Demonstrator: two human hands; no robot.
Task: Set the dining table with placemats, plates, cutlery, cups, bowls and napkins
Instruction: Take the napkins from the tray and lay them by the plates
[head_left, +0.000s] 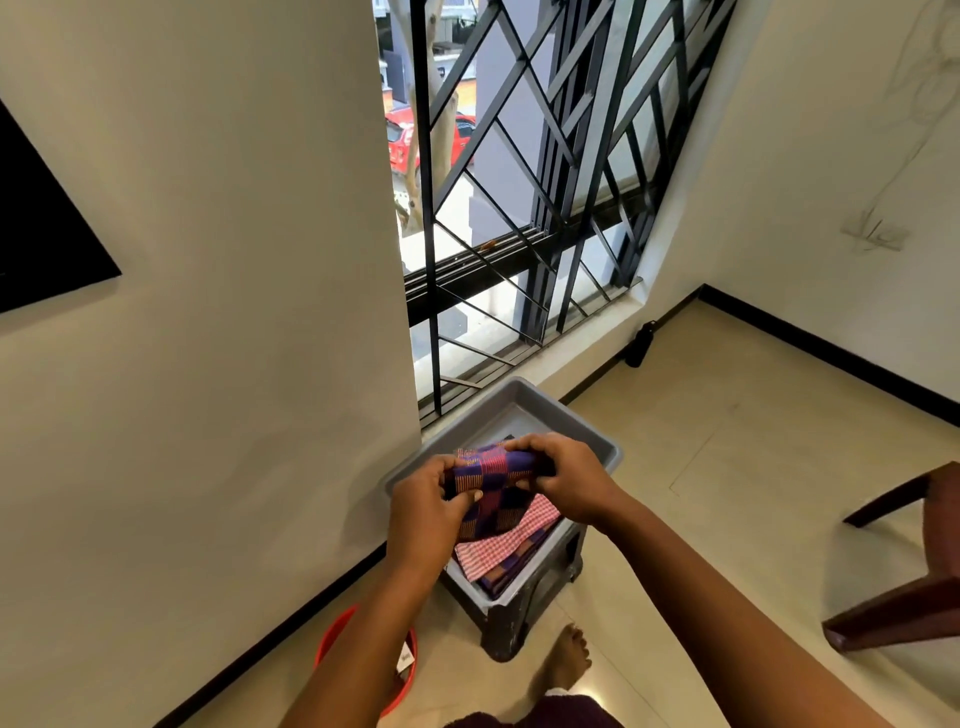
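Down by the window, both hands are gripping a folded woven cloth (491, 480), purple with orange and pink checks, its ribbed weave showing along the top fold. The left hand (428, 501) is pinching the cloth's left end with fingers curled shut around it; the right hand (563, 478) is clamping the right end the same way. The cloth is hanging just above a grey plastic tray (597, 441), rectangular with rounded corners and a smooth raised rim. Lying inside the tray are a pink-and-white gingham cloth (506, 548) and, under it, more purple folded fabric (506, 571). The tray is sitting on a dark, scuffed stool (524, 618) on glossy cream floor tiles (727, 467). A round red plastic basin (363, 660) is standing beside the wall.
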